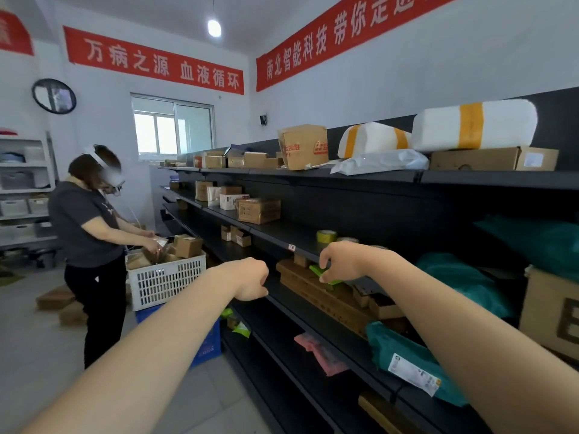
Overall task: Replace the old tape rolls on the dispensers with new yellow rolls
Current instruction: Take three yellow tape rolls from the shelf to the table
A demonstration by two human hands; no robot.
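On the shelf (313, 324), my right hand (341, 261) pinches the green dispenser (329, 277), left hand (250, 278) curled empty; next, lift it out

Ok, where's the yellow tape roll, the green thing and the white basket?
yellow tape roll (326, 237): head view, on its outer side.
green thing (317, 270): head view, on the bright part left of the right hand (341, 261) that pinches it.
white basket (166, 281): head view, on its slotted front wall.
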